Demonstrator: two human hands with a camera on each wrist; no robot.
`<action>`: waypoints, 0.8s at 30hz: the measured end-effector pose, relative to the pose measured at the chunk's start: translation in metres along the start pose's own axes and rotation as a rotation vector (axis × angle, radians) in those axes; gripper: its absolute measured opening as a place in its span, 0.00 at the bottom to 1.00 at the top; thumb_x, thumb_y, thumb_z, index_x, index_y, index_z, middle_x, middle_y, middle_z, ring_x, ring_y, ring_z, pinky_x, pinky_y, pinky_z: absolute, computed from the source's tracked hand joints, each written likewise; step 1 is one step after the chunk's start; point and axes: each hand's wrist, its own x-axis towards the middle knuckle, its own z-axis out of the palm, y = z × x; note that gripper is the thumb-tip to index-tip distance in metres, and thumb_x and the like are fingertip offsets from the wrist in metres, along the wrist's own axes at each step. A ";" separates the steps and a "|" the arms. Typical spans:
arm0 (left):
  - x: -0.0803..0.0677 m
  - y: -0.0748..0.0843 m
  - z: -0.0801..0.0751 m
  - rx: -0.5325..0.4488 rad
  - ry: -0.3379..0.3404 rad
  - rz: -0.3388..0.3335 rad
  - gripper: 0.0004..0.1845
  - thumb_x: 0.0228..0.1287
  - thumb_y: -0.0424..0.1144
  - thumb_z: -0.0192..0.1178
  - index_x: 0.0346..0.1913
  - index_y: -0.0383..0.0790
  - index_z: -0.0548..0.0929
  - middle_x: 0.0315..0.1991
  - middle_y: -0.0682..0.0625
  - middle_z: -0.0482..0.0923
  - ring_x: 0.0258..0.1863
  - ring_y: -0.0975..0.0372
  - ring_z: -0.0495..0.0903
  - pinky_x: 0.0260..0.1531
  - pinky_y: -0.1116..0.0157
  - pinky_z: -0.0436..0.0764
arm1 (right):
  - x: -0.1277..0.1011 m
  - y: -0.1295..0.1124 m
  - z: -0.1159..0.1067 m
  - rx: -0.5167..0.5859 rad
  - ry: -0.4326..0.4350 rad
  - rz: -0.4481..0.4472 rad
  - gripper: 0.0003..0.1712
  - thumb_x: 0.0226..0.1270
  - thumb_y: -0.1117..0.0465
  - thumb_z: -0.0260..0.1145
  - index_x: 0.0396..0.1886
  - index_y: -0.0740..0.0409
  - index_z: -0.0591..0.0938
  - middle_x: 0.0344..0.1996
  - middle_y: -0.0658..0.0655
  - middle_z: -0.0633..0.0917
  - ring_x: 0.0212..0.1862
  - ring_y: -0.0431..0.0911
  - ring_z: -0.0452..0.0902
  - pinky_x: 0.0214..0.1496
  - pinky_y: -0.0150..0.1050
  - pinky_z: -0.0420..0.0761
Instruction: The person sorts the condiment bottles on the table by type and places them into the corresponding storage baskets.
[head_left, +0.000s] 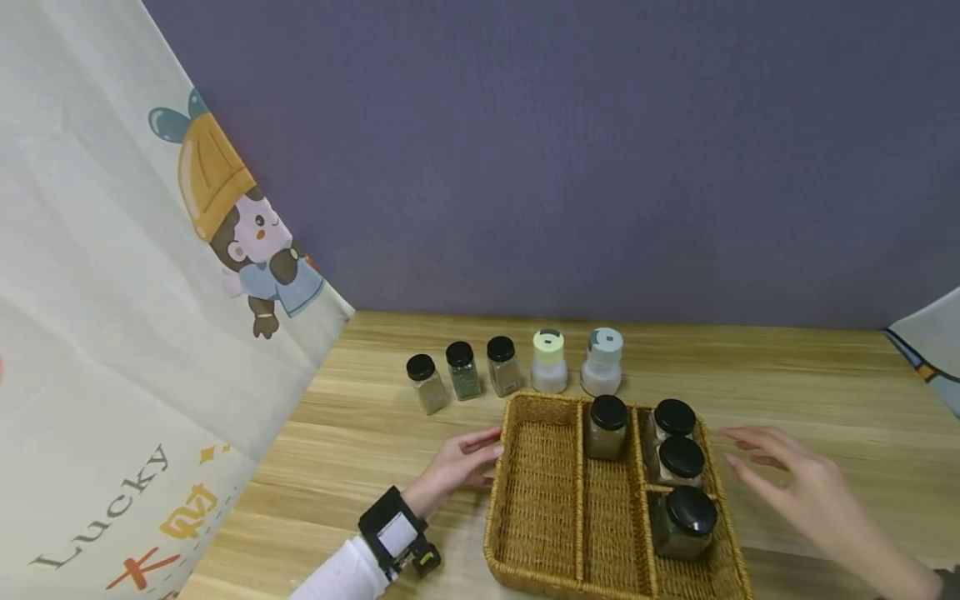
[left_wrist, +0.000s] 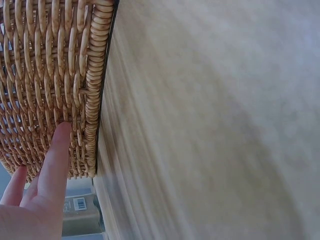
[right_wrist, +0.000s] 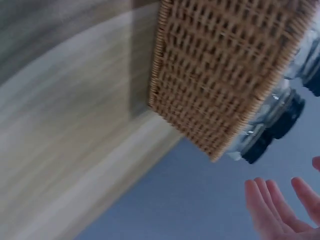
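A woven wicker basket [head_left: 542,500] with several compartments stands on the wooden table. My left hand [head_left: 459,467] touches its left wall, and in the left wrist view straight fingertips [left_wrist: 62,131] rest against the weave. To the right of the basket, my right hand [head_left: 791,477] hovers apart from it, fingers extended and holding nothing. One black-lidded jar [head_left: 607,429] sits in the middle compartment at the back. In the right column, two pale jars [head_left: 678,462] stand behind a divider, with a dark-filled jar [head_left: 684,525] in front of it.
Behind the basket stand small black-lidded spice jars: a beige one [head_left: 429,390], a green one [head_left: 465,375] and a brown one [head_left: 503,371]. Beside them are a yellow-capped shaker [head_left: 549,362] and a grey-capped shaker [head_left: 602,362]. A dark wall [head_left: 555,167] borders the table's back edge.
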 end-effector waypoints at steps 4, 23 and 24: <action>0.000 0.001 0.000 0.006 0.001 0.002 0.30 0.57 0.38 0.58 0.61 0.32 0.63 0.60 0.36 0.62 0.49 0.48 0.73 0.41 0.55 0.78 | -0.004 0.005 0.002 0.014 -0.043 0.096 0.25 0.41 0.71 0.70 0.44 0.58 0.79 0.38 0.42 0.78 0.37 0.21 0.70 0.33 0.13 0.71; -0.002 0.001 0.000 0.007 -0.010 0.007 0.30 0.57 0.40 0.58 0.62 0.33 0.63 0.60 0.37 0.62 0.49 0.47 0.74 0.42 0.54 0.78 | -0.030 0.031 0.019 0.207 -0.283 0.439 0.27 0.58 0.63 0.61 0.56 0.70 0.67 0.43 0.57 0.79 0.37 0.25 0.71 0.32 0.28 0.78; -0.002 0.001 0.000 0.007 -0.011 0.007 0.30 0.57 0.40 0.58 0.62 0.33 0.63 0.60 0.37 0.62 0.49 0.47 0.74 0.42 0.54 0.78 | -0.031 0.032 0.019 0.212 -0.293 0.452 0.28 0.59 0.63 0.61 0.57 0.70 0.66 0.42 0.58 0.79 0.37 0.25 0.71 0.31 0.28 0.78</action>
